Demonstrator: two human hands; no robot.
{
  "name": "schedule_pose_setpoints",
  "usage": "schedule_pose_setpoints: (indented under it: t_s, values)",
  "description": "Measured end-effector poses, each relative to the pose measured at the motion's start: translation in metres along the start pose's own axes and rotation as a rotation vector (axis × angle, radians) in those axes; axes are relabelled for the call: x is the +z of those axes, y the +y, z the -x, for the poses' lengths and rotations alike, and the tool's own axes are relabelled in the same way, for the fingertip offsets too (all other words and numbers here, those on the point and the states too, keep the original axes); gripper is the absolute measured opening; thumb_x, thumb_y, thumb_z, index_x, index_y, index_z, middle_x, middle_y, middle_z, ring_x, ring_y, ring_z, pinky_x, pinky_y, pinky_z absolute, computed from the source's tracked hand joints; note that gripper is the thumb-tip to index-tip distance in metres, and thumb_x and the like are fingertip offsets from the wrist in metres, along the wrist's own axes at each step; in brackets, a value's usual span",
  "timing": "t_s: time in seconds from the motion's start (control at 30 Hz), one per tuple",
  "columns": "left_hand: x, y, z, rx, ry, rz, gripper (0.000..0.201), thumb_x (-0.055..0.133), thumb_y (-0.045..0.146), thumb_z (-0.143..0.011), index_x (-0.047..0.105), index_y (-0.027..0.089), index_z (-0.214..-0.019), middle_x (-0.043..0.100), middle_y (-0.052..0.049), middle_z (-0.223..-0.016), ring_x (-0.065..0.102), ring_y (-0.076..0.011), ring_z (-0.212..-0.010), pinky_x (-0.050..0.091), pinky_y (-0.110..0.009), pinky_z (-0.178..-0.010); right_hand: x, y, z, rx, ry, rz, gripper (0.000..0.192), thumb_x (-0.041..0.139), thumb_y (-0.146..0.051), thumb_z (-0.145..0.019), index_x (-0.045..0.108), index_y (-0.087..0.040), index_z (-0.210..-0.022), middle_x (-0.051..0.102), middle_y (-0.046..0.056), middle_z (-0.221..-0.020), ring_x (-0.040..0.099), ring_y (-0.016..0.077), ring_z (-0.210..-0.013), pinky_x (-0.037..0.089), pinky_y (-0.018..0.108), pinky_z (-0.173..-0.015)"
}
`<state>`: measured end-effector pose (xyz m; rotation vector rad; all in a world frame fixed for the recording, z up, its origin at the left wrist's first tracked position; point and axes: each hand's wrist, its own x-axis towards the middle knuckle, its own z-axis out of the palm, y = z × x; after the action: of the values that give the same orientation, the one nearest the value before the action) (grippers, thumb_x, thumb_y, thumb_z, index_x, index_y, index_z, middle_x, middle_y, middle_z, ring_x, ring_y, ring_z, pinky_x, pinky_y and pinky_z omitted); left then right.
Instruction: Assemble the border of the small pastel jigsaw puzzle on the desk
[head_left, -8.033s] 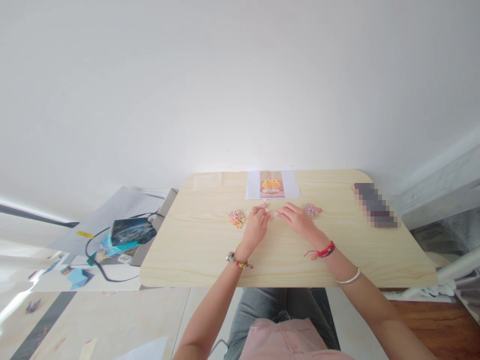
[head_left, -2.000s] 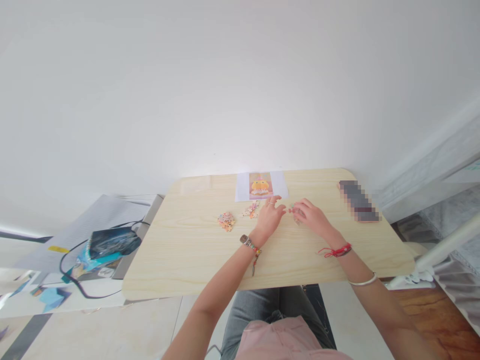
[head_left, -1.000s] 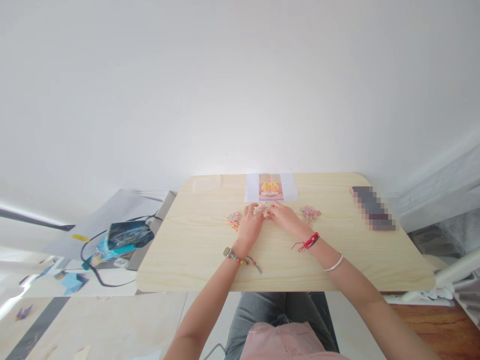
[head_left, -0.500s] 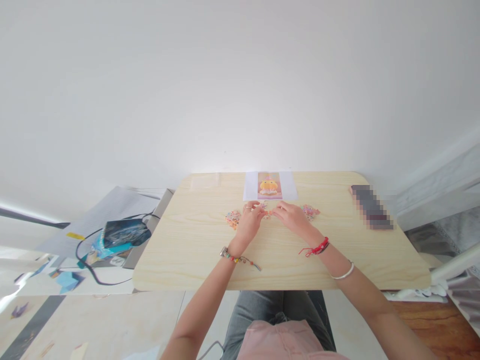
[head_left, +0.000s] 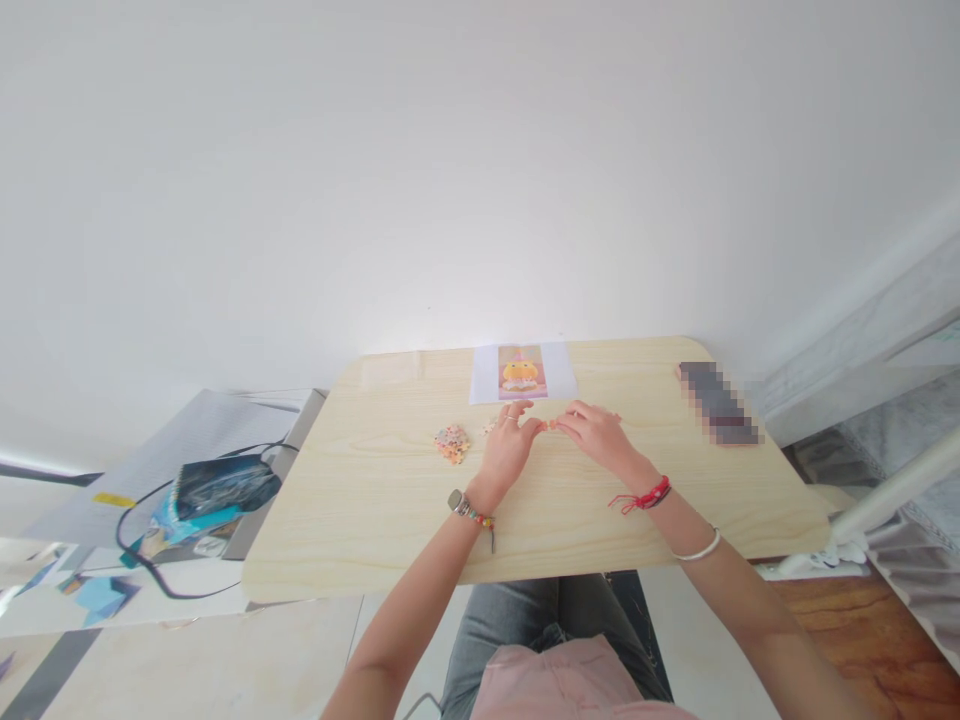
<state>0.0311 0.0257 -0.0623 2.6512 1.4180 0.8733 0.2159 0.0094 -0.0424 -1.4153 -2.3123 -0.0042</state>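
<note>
My left hand is closed in a pinch on a small orange-pink jigsaw puzzle piece. Facing it, the thumb and fingers of my right hand pinch another orange-pink puzzle piece. The two pieces are close together; whether they touch I cannot tell. A pile of puzzle pieces lies left of my left hand. A few pale pieces show just behind that hand's back. More pieces at the far side of my right hand are mostly hidden by it.
A printed sheet with a yellow cartoon picture lies at the table's back edge. To its left is a clear flat sheet. A blurred-out phone lies at the right. Bags and papers crowd the surface left of the table.
The view has shifted, with table items appearing further left. Both hands have moved rightward relative to the printed sheet, still pinching pieces. My right hand now hides most of the right pile.
</note>
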Motion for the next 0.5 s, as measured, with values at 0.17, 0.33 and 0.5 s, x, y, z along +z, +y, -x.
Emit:
schedule_pose_setpoints:
  t_s: [0.17, 0.33, 0.5]
  values:
    - [0.016, 0.020, -0.019, 0.064, -0.028, -0.006, 0.010, 0.054, 0.019, -0.082, 0.061, 0.023, -0.088, 0.050, -0.007, -0.112, 0.049, -0.0207, -0.103, 0.049, -0.034, -0.078, -0.010, 0.025, 0.020, 0.060, 0.028, -0.032, 0.029, 0.040, -0.027, -0.090, 0.067, -0.021, -0.084, 0.058, 0.005, -0.084, 0.055, 0.0133, -0.071, 0.039, 0.024, -0.061]
    - [0.018, 0.021, -0.023, 0.045, -0.032, -0.034, 0.017, 0.059, 0.015, -0.077, 0.060, 0.021, -0.093, 0.047, -0.009, -0.117, 0.049, -0.0230, -0.103, 0.049, -0.037, -0.080, -0.011, 0.049, 0.038, 0.171, 0.046, -0.004, 0.025, 0.041, -0.027, -0.089, 0.066, -0.023, -0.088, 0.058, 0.004, -0.084, 0.055, 0.0135, -0.069, 0.040, 0.024, -0.058]
    - [-0.001, -0.011, 0.002, -0.074, -0.017, -0.091, 0.017, 0.059, 0.013, -0.075, 0.060, 0.019, -0.091, 0.047, -0.011, -0.114, 0.049, -0.0249, -0.100, 0.049, -0.040, -0.080, -0.008, 0.057, 0.043, 0.194, 0.031, 0.015, 0.026, 0.042, -0.027, -0.089, 0.066, -0.022, -0.084, 0.058, 0.004, -0.085, 0.055, 0.0143, -0.069, 0.040, 0.026, -0.057]
